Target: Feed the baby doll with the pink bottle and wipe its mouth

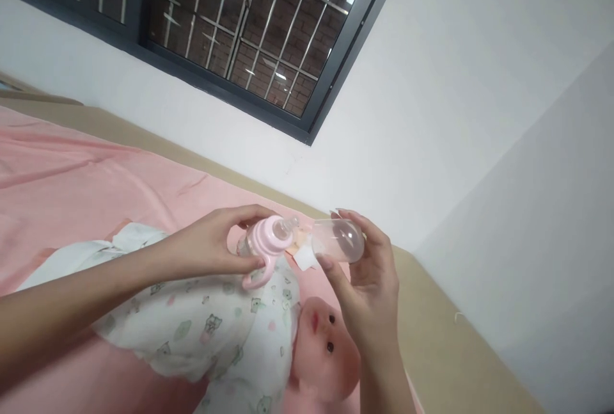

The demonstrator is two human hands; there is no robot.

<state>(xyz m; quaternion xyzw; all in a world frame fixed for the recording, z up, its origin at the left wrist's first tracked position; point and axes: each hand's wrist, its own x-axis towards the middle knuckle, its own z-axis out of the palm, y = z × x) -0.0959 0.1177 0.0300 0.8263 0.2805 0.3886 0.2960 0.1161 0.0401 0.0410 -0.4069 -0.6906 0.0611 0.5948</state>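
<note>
My left hand [230, 241] is wrapped round a baby bottle [271, 235] with a pink collar, a pink handle and a clear teat that points right. In my right hand [371, 279] is a clear domed bottle cap [338, 240], gripped between thumb and fingers. A small gap separates the cap's open end from the teat. Below both hands lies a baby doll [323, 350] on its back, wrapped in a white printed cloth [211, 324]. The far side of the bottle is partly hidden by my left hand.
A pink sheet [71, 171] covers much of the tan bed surface [446, 331]. Beyond the hands lies a small white piece [305, 256], paper or cloth. A white wall [374, 145] and a barred window [240, 36] stand behind.
</note>
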